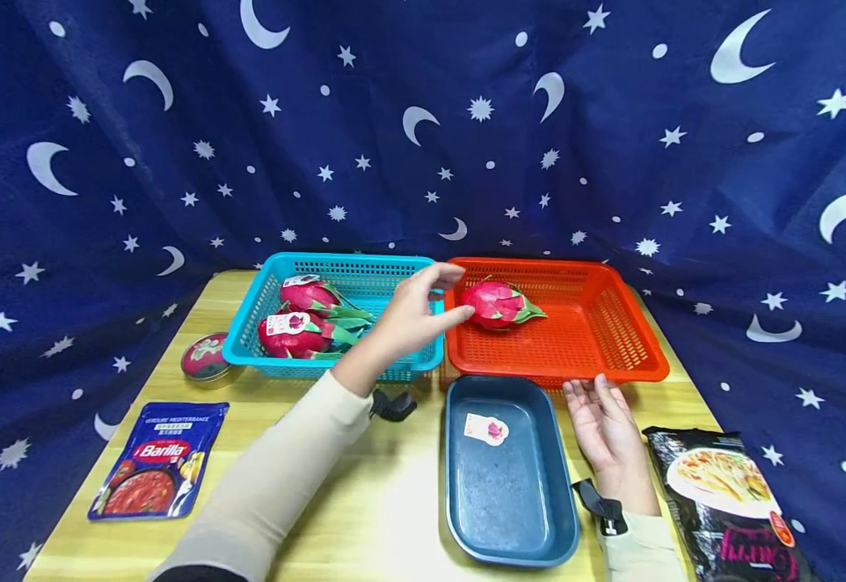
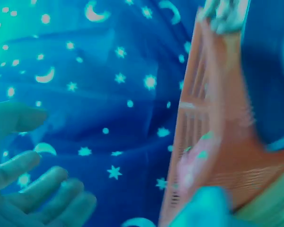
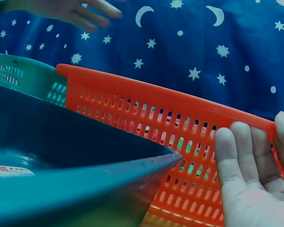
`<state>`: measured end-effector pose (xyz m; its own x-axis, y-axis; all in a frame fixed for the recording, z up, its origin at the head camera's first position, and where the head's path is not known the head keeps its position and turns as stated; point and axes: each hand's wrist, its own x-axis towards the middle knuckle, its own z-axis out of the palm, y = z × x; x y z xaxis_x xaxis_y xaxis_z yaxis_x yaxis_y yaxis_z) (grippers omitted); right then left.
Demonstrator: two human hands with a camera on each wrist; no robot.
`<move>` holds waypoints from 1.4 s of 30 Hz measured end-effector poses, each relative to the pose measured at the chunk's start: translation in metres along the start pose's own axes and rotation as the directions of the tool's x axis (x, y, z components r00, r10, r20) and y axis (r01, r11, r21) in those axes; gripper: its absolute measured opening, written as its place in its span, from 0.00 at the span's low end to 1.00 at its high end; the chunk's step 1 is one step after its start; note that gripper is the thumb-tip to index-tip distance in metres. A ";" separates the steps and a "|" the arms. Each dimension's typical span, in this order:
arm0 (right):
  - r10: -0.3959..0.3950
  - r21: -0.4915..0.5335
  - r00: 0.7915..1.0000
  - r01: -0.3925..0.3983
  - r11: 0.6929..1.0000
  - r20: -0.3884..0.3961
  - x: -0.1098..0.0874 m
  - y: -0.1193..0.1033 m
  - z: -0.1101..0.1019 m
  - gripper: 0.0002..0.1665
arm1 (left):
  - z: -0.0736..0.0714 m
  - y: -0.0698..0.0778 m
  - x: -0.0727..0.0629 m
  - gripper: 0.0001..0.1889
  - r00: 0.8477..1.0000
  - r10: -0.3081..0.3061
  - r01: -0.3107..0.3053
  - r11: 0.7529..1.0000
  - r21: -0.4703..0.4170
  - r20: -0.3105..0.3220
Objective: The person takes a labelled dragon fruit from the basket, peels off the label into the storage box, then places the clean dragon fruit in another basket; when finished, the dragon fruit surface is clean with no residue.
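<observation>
My left hand [image 1: 423, 305] hangs above the neighbouring edges of the teal basket [image 1: 243, 356] and the red basket [image 1: 568, 373]. Its fingers are loosely bent, with nothing between them. A pink dragon fruit [image 1: 494, 305] lies at the left end of the red basket, close to my left thumb. Two more dragon fruits [image 1: 295, 335], each bearing a white sticker, are in the teal basket. My right hand [image 3: 255, 184], palm up, touches the red basket's front wall just under the rim with fairly straight fingers; the thumb stands beside the rim.
A dark blue tray [image 1: 513, 493] with a sticker [image 1: 486, 429] inside stands in front of the red basket. A round tin [image 1: 206, 357] and a blue Barilla sauce pouch [image 1: 161, 461] lie at left. A black food packet [image 1: 724, 501] is at right. A starry cloth [image 1: 423, 121] hangs behind.
</observation>
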<state>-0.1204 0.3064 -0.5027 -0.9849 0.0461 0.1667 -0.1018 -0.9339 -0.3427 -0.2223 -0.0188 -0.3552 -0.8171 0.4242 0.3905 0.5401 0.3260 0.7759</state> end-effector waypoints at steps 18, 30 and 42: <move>0.016 0.046 1.000 -0.015 0.999 -0.016 0.002 0.000 -0.001 0.15 | -0.013 -0.076 -0.180 0.08 0.676 -0.581 0.053 0.651 -0.757 -0.453; 0.015 0.037 1.000 -0.014 0.999 -0.022 0.001 0.001 0.000 0.15 | -0.017 -0.084 -0.161 0.05 0.458 -0.772 -0.201 0.393 -0.897 -0.441; 0.021 0.063 1.000 -0.020 0.998 -0.017 -0.001 0.001 0.002 0.17 | -0.019 -0.086 -0.156 0.05 0.476 -0.787 -0.368 0.225 -0.902 -0.391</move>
<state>-0.1194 0.3043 -0.5011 -0.9891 0.0327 0.1438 -0.0733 -0.9551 -0.2870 -0.1453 -0.1295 -0.4733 -0.8935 -0.3851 -0.2310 0.2405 -0.8448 0.4780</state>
